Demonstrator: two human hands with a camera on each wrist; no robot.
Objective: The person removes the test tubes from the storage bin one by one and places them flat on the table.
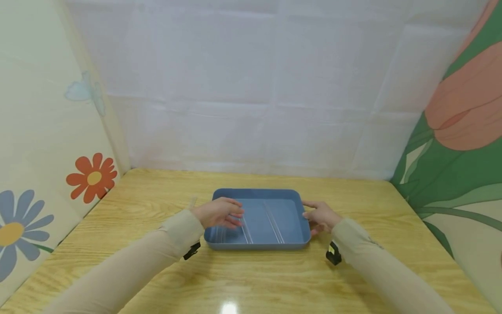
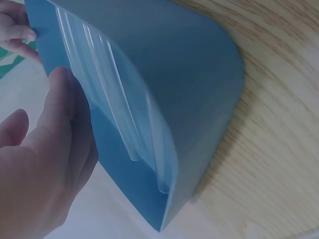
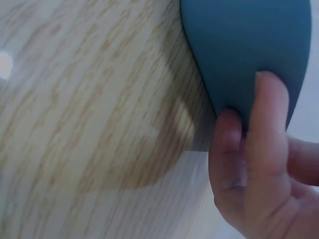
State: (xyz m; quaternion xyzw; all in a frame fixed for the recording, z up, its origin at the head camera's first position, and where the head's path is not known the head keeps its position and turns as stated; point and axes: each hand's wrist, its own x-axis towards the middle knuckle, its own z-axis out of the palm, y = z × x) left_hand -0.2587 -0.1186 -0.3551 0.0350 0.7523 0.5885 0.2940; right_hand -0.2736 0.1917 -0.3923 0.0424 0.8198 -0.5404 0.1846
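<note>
A shallow blue tray [image 1: 255, 246] with rounded corners lies on the table. Several clear, slender tubes [image 1: 274, 224] are inside it, running lengthwise from back to front; the left wrist view shows more of these tubes [image 2: 112, 89] close along the wall. My left hand [image 1: 221, 212] hovers over the tray's left part, fingers loosely extended and holding nothing. On the right, the fingers and thumb of my right hand [image 1: 321, 216] rest against the outside of the tray's end wall [image 3: 244, 55].
A wood-grain table [image 1: 157, 283] carries the tray. Left of it, partly behind my left hand, stands a short pale clear piece [image 1: 192, 202]. A white cloth [image 1: 251, 87] hangs behind, with flower-printed panels [image 1: 47, 131] at both sides.
</note>
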